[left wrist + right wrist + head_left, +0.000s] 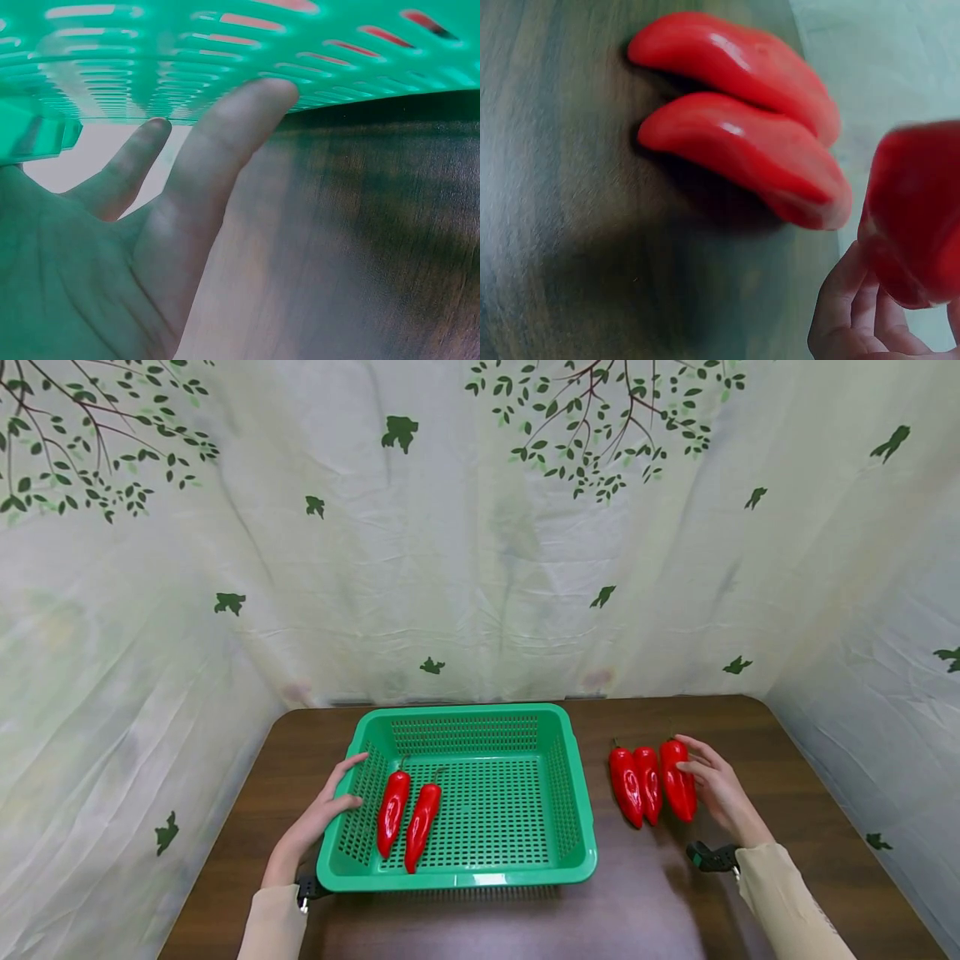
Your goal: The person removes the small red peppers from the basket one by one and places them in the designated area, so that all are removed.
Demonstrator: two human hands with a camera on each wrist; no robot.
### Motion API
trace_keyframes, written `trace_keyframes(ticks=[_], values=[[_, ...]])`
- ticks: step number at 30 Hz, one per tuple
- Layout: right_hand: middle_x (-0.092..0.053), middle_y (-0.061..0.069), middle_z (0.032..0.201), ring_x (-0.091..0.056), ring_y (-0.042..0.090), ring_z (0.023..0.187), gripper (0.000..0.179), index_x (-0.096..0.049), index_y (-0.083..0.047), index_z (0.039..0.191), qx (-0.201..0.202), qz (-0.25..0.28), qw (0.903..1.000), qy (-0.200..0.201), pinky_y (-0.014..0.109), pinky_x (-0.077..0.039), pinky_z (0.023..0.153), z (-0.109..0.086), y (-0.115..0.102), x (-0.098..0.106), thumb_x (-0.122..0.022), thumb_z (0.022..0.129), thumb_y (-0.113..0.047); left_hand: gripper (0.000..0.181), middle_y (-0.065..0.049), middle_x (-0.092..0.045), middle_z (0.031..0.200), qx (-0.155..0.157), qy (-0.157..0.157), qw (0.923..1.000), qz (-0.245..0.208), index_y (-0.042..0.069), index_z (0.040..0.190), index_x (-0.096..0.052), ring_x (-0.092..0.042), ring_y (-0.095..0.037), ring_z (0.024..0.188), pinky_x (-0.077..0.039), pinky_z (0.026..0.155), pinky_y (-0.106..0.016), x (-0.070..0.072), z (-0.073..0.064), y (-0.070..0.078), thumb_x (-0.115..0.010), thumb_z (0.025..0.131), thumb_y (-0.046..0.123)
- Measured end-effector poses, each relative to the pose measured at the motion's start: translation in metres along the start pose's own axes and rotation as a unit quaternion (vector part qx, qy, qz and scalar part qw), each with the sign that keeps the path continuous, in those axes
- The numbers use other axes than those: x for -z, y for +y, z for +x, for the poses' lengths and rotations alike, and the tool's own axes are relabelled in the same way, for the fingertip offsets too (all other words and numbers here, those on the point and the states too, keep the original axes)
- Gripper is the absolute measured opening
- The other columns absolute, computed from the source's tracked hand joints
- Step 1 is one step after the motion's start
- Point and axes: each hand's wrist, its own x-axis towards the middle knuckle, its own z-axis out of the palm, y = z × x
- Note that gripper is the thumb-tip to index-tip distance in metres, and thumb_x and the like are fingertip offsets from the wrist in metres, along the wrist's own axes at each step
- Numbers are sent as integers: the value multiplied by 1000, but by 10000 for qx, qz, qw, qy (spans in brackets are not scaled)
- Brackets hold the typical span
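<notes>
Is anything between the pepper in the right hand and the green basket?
Yes: two red peppers lie between the held pepper and the green basket, and the basket's right wall rises in the way too.

Head view bright, fairly even; cloth (480, 577) pale, soft-shaded. Bench (615, 902) has a purplish sheen front-centre, glare spot on basket (491, 879) front rim, small hard highlights on peppers (626, 785). Soft shadow left of right sleeve (783, 893). Left wrist: green cast on left hand (139, 255), gap behind blown out. Right wrist: dim, soft; held pepper (922, 210) dark, blurry.
</notes>
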Motion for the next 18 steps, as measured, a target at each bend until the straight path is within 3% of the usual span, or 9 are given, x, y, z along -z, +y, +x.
trace_keyframes(ticks=[12,18], values=[[-61,-13,105,-61,5,91,41,-46,-13,138,-84,-288,9991,289,23,-51,75,4,8,8,-51,97,-10,65,-20,-9,151,-63,-4,9999,-127,19,150,-18,-28,-50,127,-50,84,-46,-2,-3,3,-48,93,10],[-54,-11,109,-57,3,92,48,-37,-6,143,-160,-875,9954,360,24,-50,77,7,14,13,-51,98,-14,65,-19,-9,151,-38,-18,9999,-113,20,150,-18,-28,-50,127,-51,83,-45,-2,-3,2,-47,93,10]])
